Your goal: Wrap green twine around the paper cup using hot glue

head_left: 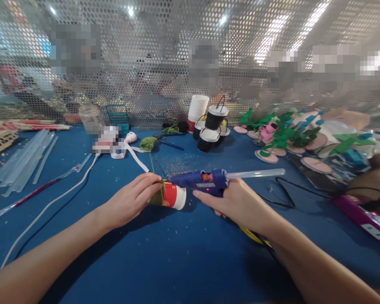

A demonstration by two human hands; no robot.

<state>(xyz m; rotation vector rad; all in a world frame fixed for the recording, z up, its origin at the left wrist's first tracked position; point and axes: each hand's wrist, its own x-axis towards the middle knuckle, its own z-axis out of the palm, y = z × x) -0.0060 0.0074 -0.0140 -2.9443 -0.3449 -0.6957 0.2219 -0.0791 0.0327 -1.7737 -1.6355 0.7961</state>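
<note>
Translucent sticks (pixel 22 164) are lying on the left of the table (pixel 177 253), a white cable (pixel 50 204) running to their right. Farther, a clear jar (pixel 90 118) is standing near a teal basket (pixel 123 128). Far in the middle, stacked cups (pixel 198 108) are rising beside black pails (pixel 205 143). Green-and-pink crafts (pixel 281 139) are crowding the right beyond a purple power strip (pixel 351 210). A perforated screen (pixel 164 46) is spanning the far side.

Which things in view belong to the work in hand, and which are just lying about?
In use:
red-and-white cup, left hand
blue glue gun, right hand
green yarn, around cup

Apparently lying about:
white ribbon
black buckets
pink discs
</note>
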